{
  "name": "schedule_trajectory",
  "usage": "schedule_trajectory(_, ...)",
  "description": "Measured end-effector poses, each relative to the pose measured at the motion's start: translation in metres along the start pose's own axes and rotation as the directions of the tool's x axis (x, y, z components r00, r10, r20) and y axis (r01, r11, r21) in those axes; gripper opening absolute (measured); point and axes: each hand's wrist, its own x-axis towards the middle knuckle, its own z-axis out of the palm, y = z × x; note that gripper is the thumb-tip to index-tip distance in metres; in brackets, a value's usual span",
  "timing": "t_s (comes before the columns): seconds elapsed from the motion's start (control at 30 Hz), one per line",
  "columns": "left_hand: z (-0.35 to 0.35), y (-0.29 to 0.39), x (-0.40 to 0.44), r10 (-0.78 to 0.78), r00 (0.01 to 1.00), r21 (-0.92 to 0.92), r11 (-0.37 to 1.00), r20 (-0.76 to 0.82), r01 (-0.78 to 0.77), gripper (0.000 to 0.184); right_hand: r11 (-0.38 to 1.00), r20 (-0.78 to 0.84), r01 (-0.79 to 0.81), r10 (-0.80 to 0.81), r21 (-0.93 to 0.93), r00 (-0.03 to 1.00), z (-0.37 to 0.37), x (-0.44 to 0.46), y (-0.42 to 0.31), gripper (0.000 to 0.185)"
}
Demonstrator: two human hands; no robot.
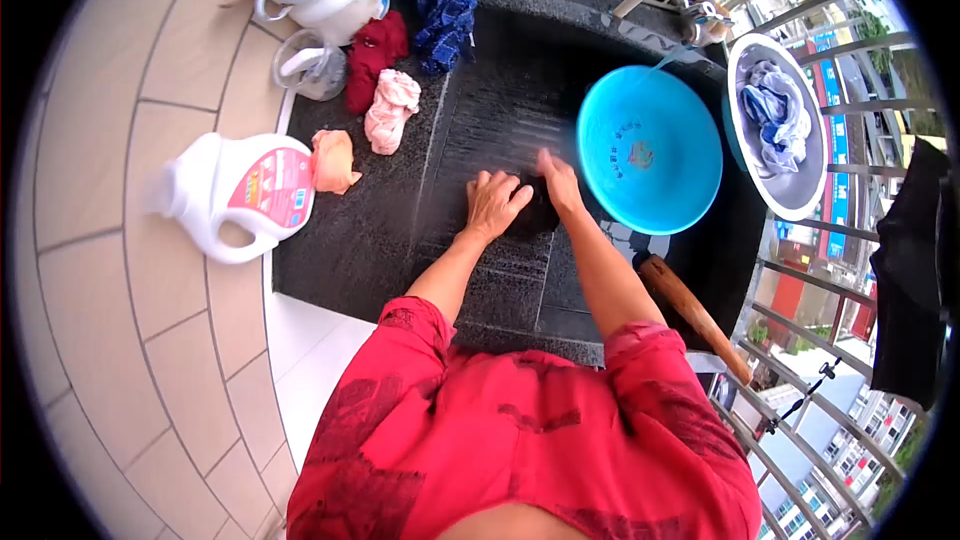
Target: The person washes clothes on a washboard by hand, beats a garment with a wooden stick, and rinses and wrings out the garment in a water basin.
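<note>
Both my hands are low over the dark stone washboard sink (pixel 490 110), close together. My left hand (pixel 492 202) has its fingers curled on a dark cloth (pixel 535 208) that hardly stands out from the black stone. At the cloth's right side is my right hand (pixel 560 180), thumb up and the other fingers hidden from view. Just right of that hand sits a light blue basin (pixel 650 150), with water running into it from a tap (pixel 708 24) at the top right.
A white detergent jug (pixel 245 195) stands at the left beside a peach cloth (pixel 334 161). Pink (pixel 392 112), red (pixel 376 58) and blue (pixel 443 20) cloths lie along the ledge. A grey basin (pixel 778 130) holds laundry. A wooden bat (pixel 695 318) leans at the lower right.
</note>
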Motion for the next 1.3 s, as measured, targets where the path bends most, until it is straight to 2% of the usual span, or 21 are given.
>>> schedule_trajectory(0.1,-0.005,-0.002,-0.02,-0.106,0.993,-0.156,0.983,-0.051,0.097,0.022,0.993,0.284,-0.018,-0.017,0.121,0.959,-0.02,-0.046,-0.001,0.031)
schedule_trajectory(0.23,-0.017,0.009,-0.05,-0.179,0.954,-0.269,0.957,-0.242,0.111,0.014,0.909,0.173,0.389,-0.363,-0.151,0.915,-0.037,-0.116,-0.001,0.019)
schedule_trajectory(0.3,-0.035,0.015,-0.053,-0.426,0.878,-0.506,0.819,-0.217,0.273,0.015,0.872,0.149,0.47,-0.451,-0.134,0.88,-0.039,-0.133,0.008,0.018)
schedule_trajectory(0.43,-0.118,0.047,-0.035,-0.316,0.899,-0.583,0.808,-0.304,0.086,0.018,0.96,0.0,0.172,-0.176,0.219,0.984,-0.066,-0.126,-0.029,0.008)
schedule_trajectory(0.5,-0.168,0.069,-0.034,-0.322,0.875,-0.643,0.766,-0.362,0.015,0.017,0.916,-0.087,0.207,-0.188,0.344,0.978,-0.104,-0.122,-0.084,0.007)
schedule_trajectory(0.57,-0.221,0.109,-0.037,-0.146,0.84,-0.55,0.811,-0.522,-0.2,0.015,0.809,-0.205,0.469,-0.422,0.355,0.883,-0.143,-0.128,-0.154,0.006)
schedule_trajectory(0.63,-0.257,0.13,-0.035,0.022,0.856,-0.643,0.65,-0.516,-0.405,0.013,0.731,-0.294,0.642,-0.577,0.231,0.762,-0.179,-0.144,-0.226,0.008)
schedule_trajectory(0.67,-0.275,0.134,-0.037,0.056,0.861,-0.534,0.763,-0.505,-0.363,0.015,0.654,-0.326,0.756,-0.714,0.005,0.62,-0.199,-0.141,-0.25,0.01)
schedule_trajectory(0.7,-0.297,0.155,-0.044,-0.008,0.896,-0.53,0.808,-0.444,-0.256,0.016,0.695,-0.324,0.715,-0.695,-0.076,0.641,-0.215,-0.149,-0.282,0.013)
schedule_trajectory(0.73,-0.312,0.161,-0.037,0.143,0.817,-0.384,0.829,-0.559,-0.407,0.015,0.594,-0.346,0.796,-0.728,0.112,0.592,-0.222,-0.149,-0.307,0.013)
schedule_trajectory(0.77,-0.334,0.186,-0.037,0.101,0.819,-0.479,0.768,-0.565,-0.425,0.009,0.539,-0.348,0.841,-0.8,-0.059,0.488,-0.232,-0.157,-0.335,0.013)
schedule_trajectory(0.8,-0.35,0.202,-0.031,0.171,0.705,-0.362,0.761,-0.688,-0.538,0.009,0.452,-0.344,0.855,-0.868,-0.255,0.357,-0.241,-0.159,-0.353,0.015)
schedule_trajectory(0.83,-0.365,0.216,-0.025,0.199,0.66,-0.354,0.715,-0.725,-0.604,0.01,0.318,-0.326,0.92,-0.915,-0.228,0.236,-0.244,-0.159,-0.37,0.017)
schedule_trajectory(0.9,-0.379,0.222,-0.006,0.432,0.716,-0.113,0.81,-0.549,-0.575,0.011,0.446,-0.057,0.847,-0.891,-0.287,0.45,-0.249,-0.144,-0.381,0.018)
schedule_trajectory(0.97,-0.389,0.218,0.011,0.606,0.683,0.247,0.793,-0.407,-0.557,0.012,0.11,0.277,0.712,-0.872,-0.693,0.403,-0.265,-0.122,-0.393,0.017)
schedule_trajectory(1.03,-0.407,0.218,0.022,0.527,0.71,0.224,0.847,-0.467,-0.482,0.013,0.003,0.252,0.753,-0.942,-0.658,0.223,-0.296,-0.106,-0.411,0.018)
schedule_trajectory(1.1,-0.415,0.219,0.029,0.448,0.696,0.06,0.861,-0.561,-0.506,0.014,0.198,0.138,0.748,-0.922,-0.633,0.361,-0.315,-0.109,-0.427,0.017)
schedule_trajectory(1.13,-0.418,0.23,0.027,0.467,0.667,0.068,0.844,-0.581,-0.532,0.014,0.208,0.091,0.829,-0.951,-0.52,0.296,-0.306,-0.119,-0.438,0.018)
schedule_trajectory(1.17,-0.424,0.232,0.033,0.448,0.659,-0.038,0.81,-0.605,-0.585,0.015,0.449,0.044,0.746,-0.843,-0.492,0.537,-0.307,-0.139,-0.448,0.013)
schedule_trajectory(1.23,-0.439,0.239,0.036,0.397,0.721,-0.267,0.739,-0.569,-0.618,0.016,0.517,0.047,0.824,-0.84,-0.233,0.541,-0.311,-0.143,-0.454,0.009)
schedule_trajectory(1.3,-0.453,0.238,0.04,0.424,0.714,-0.304,0.697,-0.557,-0.65,0.017,0.498,0.103,0.846,-0.847,-0.189,0.521,-0.312,-0.155,-0.458,0.009)
